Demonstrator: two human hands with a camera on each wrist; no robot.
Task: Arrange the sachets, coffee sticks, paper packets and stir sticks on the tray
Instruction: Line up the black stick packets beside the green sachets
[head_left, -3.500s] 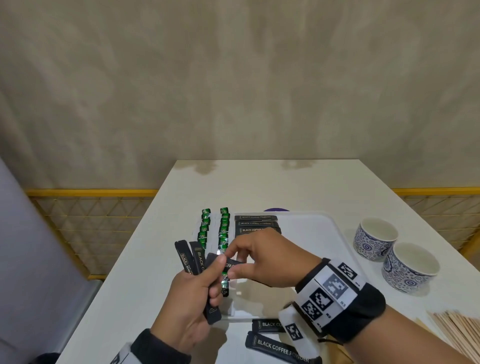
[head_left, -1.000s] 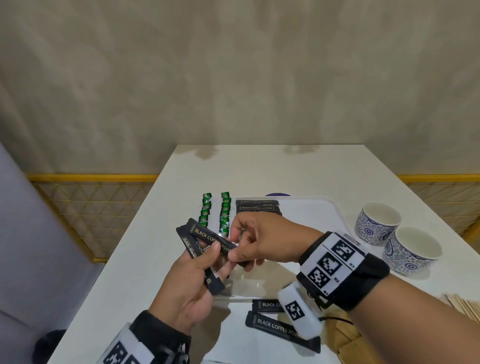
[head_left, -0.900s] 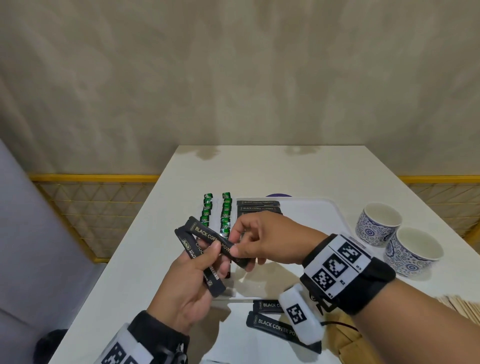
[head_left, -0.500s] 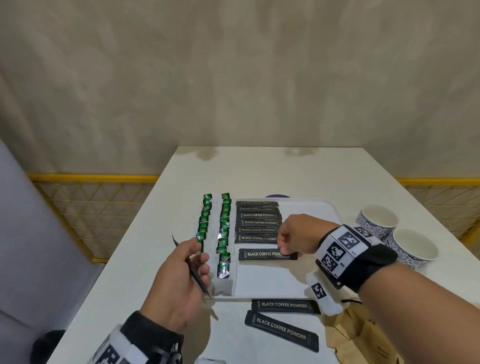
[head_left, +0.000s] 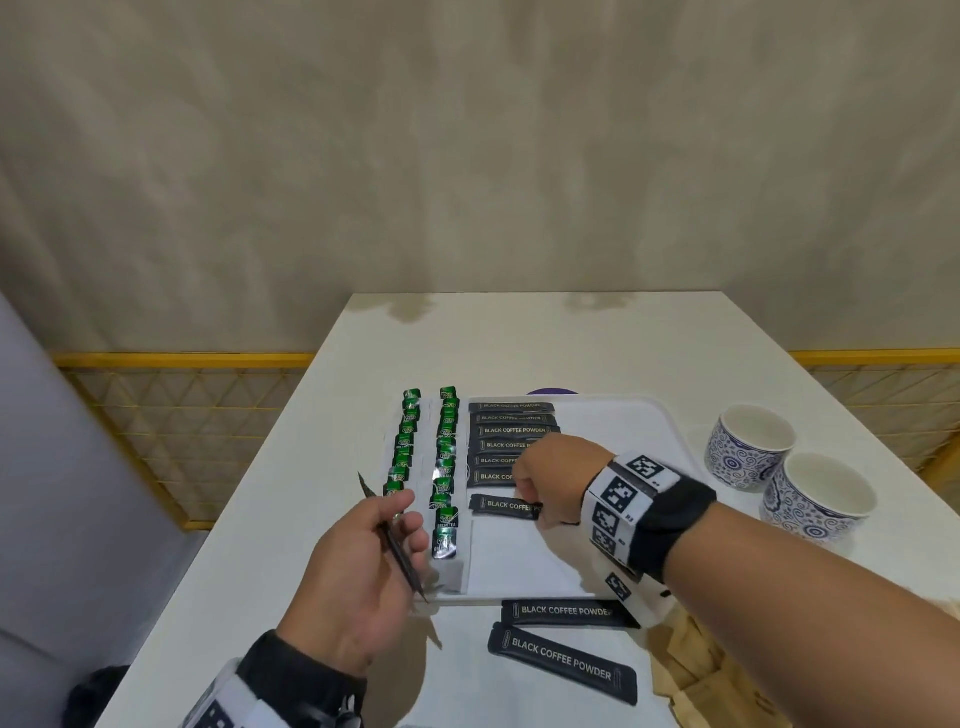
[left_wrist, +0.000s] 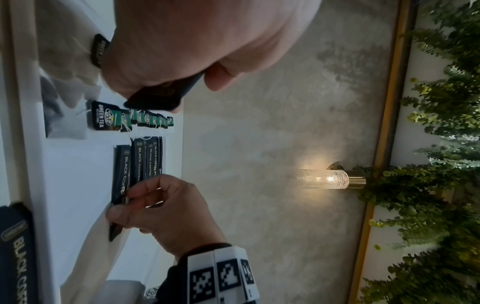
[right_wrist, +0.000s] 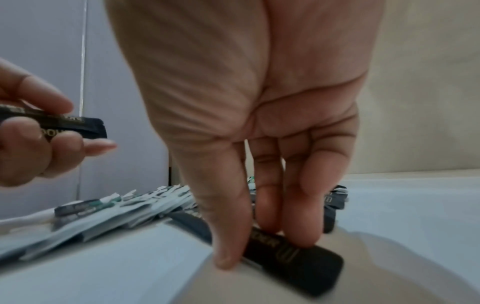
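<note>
**Coffee stick set down at the foot of the tray's column**

Head view: a black coffee stick (head_left: 503, 505) is laid on the white tray (head_left: 613, 415), just below the column of sticks (head_left: 511, 430), its end pinched by the right hand (head_left: 550, 475). More sticks, seen edge-on, are held in the closed grip of the left hand (head_left: 363, 561). Two loose sticks (head_left: 563, 660) are left on the white worktop (head_left: 519, 338), near the patterned cups (head_left: 750, 447).

Left wrist view: green tea sachets (left_wrist: 106, 116) are ranged beside the sticks; a wall lamp (left_wrist: 324, 179) is lit against plaster.

Right wrist view: the stick (right_wrist: 298, 257) is pressed between thumb and fingertips (right_wrist: 306, 236); blur makes the contact uncertain. The pack is judged light, thin, pliable and slick, best taken by its sealed end.
</note>
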